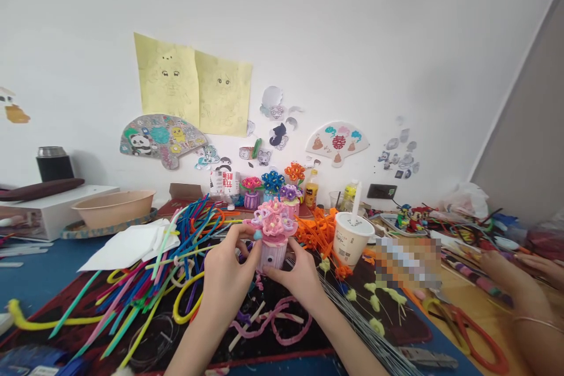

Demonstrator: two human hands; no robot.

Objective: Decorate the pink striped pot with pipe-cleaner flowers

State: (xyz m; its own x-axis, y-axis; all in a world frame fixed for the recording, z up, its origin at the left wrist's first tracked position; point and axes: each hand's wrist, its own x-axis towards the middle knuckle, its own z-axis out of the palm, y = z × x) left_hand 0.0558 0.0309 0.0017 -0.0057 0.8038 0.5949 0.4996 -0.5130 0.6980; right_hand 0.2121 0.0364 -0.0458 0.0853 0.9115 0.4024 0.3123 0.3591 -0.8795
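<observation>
Over the middle of a dark mat (253, 349), the left hand (232, 267) and right hand (300, 273) hold a pink pot of flowers (272, 255) between them. Coloured pipe cleaners (136, 291) heap across the mat's left side; yellow-green buds (374, 303) lie near its right edge. Small flower pots (273, 182) stand toward the table's (33, 283) far edge. A co-worker's hand (504, 277) is at the right.

Fuzzy flowerpot (273, 247), matt paper cup (349, 242)
</observation>
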